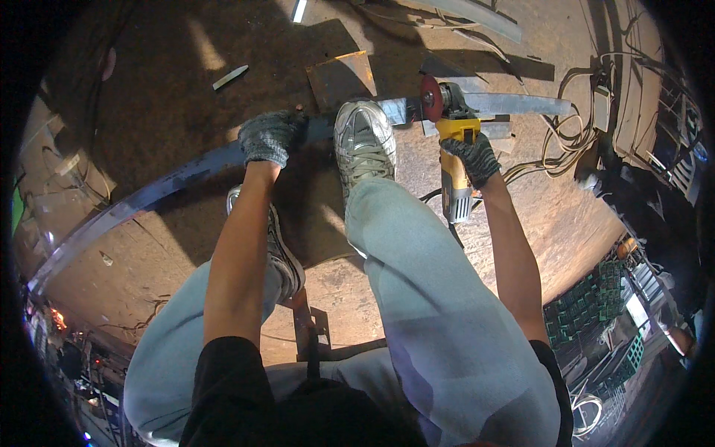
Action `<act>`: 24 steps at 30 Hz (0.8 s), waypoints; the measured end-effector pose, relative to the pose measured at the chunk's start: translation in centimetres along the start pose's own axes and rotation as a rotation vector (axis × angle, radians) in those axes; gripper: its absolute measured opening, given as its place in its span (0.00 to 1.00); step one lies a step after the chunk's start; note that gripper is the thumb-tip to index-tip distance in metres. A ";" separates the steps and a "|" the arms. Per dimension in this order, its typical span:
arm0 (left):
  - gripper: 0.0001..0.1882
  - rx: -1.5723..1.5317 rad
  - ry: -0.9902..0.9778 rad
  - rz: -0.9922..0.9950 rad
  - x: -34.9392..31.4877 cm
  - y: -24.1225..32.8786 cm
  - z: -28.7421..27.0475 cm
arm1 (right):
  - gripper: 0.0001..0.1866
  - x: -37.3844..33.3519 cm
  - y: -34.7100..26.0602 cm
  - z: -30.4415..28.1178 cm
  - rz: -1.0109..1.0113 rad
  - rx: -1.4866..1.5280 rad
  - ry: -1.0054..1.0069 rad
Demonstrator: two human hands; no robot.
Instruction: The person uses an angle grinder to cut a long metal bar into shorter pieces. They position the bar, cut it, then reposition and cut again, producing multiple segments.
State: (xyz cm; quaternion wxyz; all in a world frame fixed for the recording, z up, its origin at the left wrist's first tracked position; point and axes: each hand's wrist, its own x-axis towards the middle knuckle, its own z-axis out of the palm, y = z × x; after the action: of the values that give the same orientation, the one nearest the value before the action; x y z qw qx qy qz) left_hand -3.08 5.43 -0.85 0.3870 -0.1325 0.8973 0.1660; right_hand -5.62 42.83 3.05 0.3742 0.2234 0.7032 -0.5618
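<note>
A long metal bar (pixel 175 181) crosses the floor from the far left to beneath my shoe (pixel 365 141), which presses on it. My left hand (pixel 272 138), in a dark knitted glove, is closed over the bar to the left of that shoe. My right hand (pixel 474 158), gloved likewise, grips a yellow and black angle grinder (pixel 454 179) by its body. The grinder's reddish disc (pixel 430 98) stands upright at the bar, just right of the shoe; whether it touches the metal I cannot tell.
A rusty-edged metal plate (pixel 341 78) lies beyond the shoe, and a small pale metal strip (pixel 230 77) beyond my left hand. More flat strips (pixel 518 103) lie right of the disc. Coiled cables (pixel 570 145) spread at the right, near a green woven mat (pixel 588 298).
</note>
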 end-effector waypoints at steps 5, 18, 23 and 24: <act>0.31 -0.015 0.008 -0.013 0.6 0.2 0.0 | 0.28 0.8 0.0 -0.2 0.013 -0.068 0.014; 0.22 0.122 0.132 0.147 2.1 -1.2 2.6 | 0.31 0.6 -0.6 0.4 -0.095 -0.006 -0.012; 0.29 -0.017 0.026 0.011 1.4 -0.9 1.8 | 0.31 0.8 0.1 0.4 -0.219 -0.054 -0.018; 0.28 -0.027 0.040 0.011 1.3 -0.7 1.6 | 0.31 0.8 0.1 0.4 -0.210 -0.034 -0.007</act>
State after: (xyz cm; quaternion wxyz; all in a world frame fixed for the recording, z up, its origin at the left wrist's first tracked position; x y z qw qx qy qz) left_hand -2.65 5.25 -3.00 0.3663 -0.1359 0.9032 0.1776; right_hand -5.94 42.36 2.28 0.3194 0.1404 0.7309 -0.5866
